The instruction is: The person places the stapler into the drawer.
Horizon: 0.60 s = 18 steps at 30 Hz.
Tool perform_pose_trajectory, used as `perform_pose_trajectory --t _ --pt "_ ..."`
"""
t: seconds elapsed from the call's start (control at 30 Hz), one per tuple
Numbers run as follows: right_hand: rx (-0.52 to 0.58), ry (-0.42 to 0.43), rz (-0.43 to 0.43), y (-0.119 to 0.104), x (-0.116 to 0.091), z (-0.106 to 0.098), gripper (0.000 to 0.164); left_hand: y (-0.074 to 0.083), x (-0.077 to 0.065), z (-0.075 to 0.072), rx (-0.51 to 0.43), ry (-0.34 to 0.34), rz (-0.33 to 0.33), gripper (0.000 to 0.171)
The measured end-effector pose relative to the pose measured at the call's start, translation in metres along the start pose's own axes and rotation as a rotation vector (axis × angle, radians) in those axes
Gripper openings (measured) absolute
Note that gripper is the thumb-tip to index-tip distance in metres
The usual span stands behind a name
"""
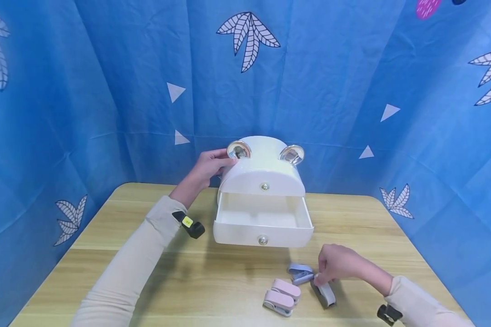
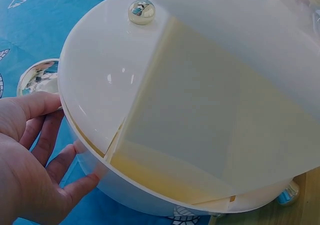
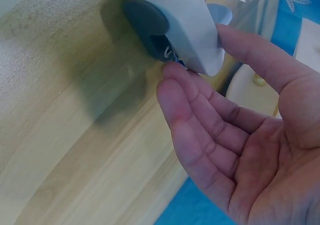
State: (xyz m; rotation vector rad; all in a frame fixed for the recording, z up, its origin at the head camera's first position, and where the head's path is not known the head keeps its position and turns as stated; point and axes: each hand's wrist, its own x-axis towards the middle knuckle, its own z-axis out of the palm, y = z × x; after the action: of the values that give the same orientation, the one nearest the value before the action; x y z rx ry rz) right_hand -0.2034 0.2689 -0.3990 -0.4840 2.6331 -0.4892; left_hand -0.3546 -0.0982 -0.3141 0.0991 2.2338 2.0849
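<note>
A white drawer box (image 1: 262, 177) with two shiny round ears stands at the back of the table. Its lower drawer (image 1: 245, 234) is pulled out and holds nothing; the upper one is closed. My left hand (image 1: 210, 165) rests against the box's left side, just under an ear (image 2: 40, 77), its fingers loosely extended (image 2: 35, 150). At the front right, my right hand (image 1: 339, 262) pinches one end of a grey-and-white mini stapler (image 1: 324, 293) between thumb and fingers. In the right wrist view the stapler (image 3: 187, 27) is tilted; whether it touches the table is unclear.
A bluish mini stapler (image 1: 301, 273) lies just left of the right hand. Two pink mini staplers (image 1: 280, 299) sit side by side nearer the front. A blue patterned curtain (image 1: 331, 91) surrounds the wooden table (image 1: 196, 281) behind and at both sides.
</note>
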Motion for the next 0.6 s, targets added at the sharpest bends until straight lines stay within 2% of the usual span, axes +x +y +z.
perform_pose_trajectory --t 0.2,0.4,0.6 --pt "0.068 -0.056 -0.059 0.006 0.003 -0.009 0.043 0.0 -0.001 -0.001 -0.011 0.002 0.006 0.054" --pt "0.078 -0.072 -0.071 0.017 0.003 -0.02 0.027 -0.001 0.0 0.0 -0.004 0.009 0.003 0.054" --pt "0.042 -0.01 -0.104 0.019 0.0 -0.043 0.018 -0.001 0.001 -0.001 -0.006 0.009 0.001 0.054"
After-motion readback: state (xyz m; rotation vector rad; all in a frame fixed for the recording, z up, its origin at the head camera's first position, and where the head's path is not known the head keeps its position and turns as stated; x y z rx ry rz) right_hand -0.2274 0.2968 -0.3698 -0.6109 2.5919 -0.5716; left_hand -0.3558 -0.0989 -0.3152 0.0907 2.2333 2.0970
